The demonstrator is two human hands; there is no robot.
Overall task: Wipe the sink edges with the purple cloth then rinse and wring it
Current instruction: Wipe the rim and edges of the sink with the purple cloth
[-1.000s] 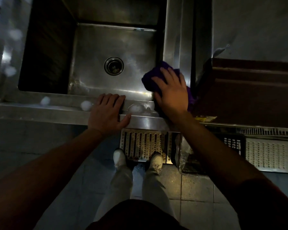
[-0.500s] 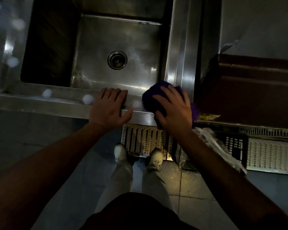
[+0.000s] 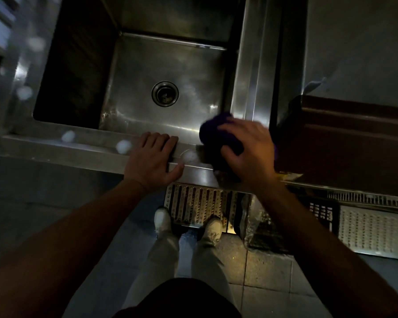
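Right hand (image 3: 248, 152) pressing the purple cloth (image 3: 213, 131) onto the sink's (image 3: 251, 72) front-right corner, fingers spread w/ cloth bunched under the palm. Left hand (image 3: 153, 160) flat on the front edge, fingers together, holding nothing. Best bet: keep pressure even, work along the rim in overlapping passes, and catch the wet blobs (image 3: 124, 146) near the left hand. Rinse and wring not yet done.

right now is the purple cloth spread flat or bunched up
Bunched up: the purple cloth sits as a dark wad under the right hand at the sink corner.
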